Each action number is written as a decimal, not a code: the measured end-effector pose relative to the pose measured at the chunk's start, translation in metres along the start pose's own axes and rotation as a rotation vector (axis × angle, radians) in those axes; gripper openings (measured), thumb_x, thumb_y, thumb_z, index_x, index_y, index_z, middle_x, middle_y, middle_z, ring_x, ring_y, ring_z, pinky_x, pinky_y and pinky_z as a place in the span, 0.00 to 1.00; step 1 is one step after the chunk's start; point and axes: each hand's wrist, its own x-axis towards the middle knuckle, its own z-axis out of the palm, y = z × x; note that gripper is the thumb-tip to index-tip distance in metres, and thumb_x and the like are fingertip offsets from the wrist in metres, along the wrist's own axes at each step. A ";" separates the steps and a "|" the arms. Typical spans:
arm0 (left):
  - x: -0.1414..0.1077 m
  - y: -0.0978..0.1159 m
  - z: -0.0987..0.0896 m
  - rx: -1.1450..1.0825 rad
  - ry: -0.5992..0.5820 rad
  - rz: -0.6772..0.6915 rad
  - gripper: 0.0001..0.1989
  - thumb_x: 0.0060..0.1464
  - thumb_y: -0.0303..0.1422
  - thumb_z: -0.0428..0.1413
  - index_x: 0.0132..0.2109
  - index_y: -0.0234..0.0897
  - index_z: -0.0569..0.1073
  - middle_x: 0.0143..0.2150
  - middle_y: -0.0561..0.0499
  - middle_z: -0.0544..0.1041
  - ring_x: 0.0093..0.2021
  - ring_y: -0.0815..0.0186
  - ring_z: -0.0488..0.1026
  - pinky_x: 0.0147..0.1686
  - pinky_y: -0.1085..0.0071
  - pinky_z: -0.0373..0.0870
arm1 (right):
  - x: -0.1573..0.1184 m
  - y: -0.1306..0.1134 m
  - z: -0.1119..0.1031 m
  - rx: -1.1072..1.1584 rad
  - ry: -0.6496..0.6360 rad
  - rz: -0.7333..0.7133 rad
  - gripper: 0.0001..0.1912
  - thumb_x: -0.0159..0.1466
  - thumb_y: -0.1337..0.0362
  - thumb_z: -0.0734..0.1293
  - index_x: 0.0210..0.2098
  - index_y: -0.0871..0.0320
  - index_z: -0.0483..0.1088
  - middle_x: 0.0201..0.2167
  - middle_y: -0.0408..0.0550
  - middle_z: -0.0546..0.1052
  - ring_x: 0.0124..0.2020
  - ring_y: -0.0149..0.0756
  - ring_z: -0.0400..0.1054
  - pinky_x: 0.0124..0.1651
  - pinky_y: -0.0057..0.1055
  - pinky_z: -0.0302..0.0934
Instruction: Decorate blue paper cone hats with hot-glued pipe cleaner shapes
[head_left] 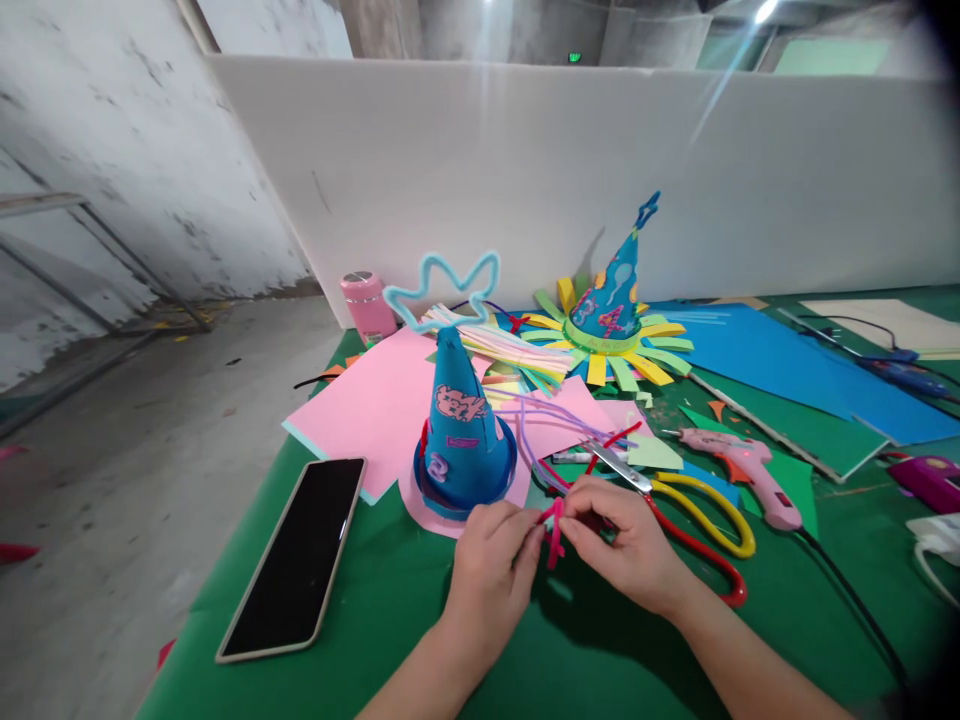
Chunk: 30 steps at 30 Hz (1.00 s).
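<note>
Right in close now, fingertips of left hand [491, 560] and right hand [626, 540] nearly meeting, both pinched on a small pink pipe cleaner [556, 535], bent into a curve and held just above the green table [390, 640], in front of the materials. Just beyond the left hand, a blue cone hat [459, 440], upright on a pink disc [405, 503], with pink and purple decorations up front and a big light-blue star outline [495, 274] at the tip. Over by the right hand, scissors [640, 481] with one yellow and one red handle, blades toward the loose purple pipe cleaners [525, 445]. Further right, a pink glue gun [742, 468], nozzle to the left, cord trailing toward the near edge. Out left, a dark-screened phone [294, 560], flat near the corner. Moving back, pink paper [352, 400], a bundle of pale strips [499, 340] and a pink bottle [367, 305]. Behind to the right, a second blue hat [609, 290] inside a yellow-and-green fringe [596, 372], near blue sheets [757, 360]. Across the back, a long white board [525, 170].
</note>
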 end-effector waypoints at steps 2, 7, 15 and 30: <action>-0.001 0.001 0.000 0.061 -0.025 0.025 0.08 0.50 0.25 0.48 0.36 0.32 0.72 0.28 0.46 0.73 0.29 0.65 0.67 0.29 0.69 0.64 | 0.001 -0.004 0.000 -0.019 -0.033 -0.016 0.07 0.57 0.70 0.60 0.23 0.58 0.62 0.22 0.43 0.64 0.24 0.30 0.58 0.26 0.26 0.53; -0.001 0.001 -0.001 0.076 -0.069 0.048 0.09 0.51 0.25 0.47 0.34 0.33 0.71 0.28 0.46 0.72 0.29 0.65 0.66 0.29 0.69 0.62 | 0.003 -0.008 0.003 -0.042 -0.062 -0.031 0.07 0.57 0.69 0.60 0.23 0.58 0.63 0.22 0.43 0.64 0.24 0.30 0.59 0.26 0.27 0.54; 0.000 0.001 -0.002 -0.037 -0.158 -0.015 0.08 0.50 0.24 0.45 0.32 0.35 0.68 0.28 0.48 0.71 0.29 0.66 0.65 0.29 0.70 0.61 | 0.001 -0.007 0.005 -0.038 -0.108 -0.017 0.08 0.57 0.70 0.60 0.22 0.58 0.63 0.22 0.44 0.65 0.24 0.30 0.60 0.27 0.26 0.55; 0.002 0.001 -0.002 -0.156 -0.234 -0.046 0.09 0.51 0.23 0.42 0.27 0.37 0.63 0.24 0.51 0.65 0.28 0.66 0.63 0.28 0.71 0.59 | 0.001 -0.006 0.005 -0.023 -0.113 -0.009 0.07 0.57 0.69 0.60 0.23 0.57 0.63 0.22 0.44 0.65 0.25 0.30 0.60 0.27 0.26 0.55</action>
